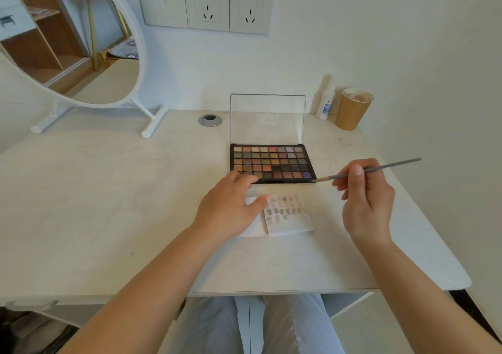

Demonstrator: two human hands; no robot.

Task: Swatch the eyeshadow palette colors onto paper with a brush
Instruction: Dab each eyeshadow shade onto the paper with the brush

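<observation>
An open eyeshadow palette (271, 162) with several rows of brown, orange and purple pans lies on the table, its clear lid (267, 119) standing upright. In front of it lies a small white pad of paper (289, 218) with several rows of faint swatches. My left hand (231, 208) rests flat on the pad's left part, fingers reaching the palette's front left corner. My right hand (365, 201) pinches a thin grey brush (366, 169). The brush tip points left, just off the palette's front right corner.
A round mirror on a white stand (95, 104) fills the back left. A brown paper cup (353, 112) and a small white bottle (326, 101) stand at the back right. A cable grommet (209, 120) sits behind the palette. The table's front edge (271, 292) is near my knees.
</observation>
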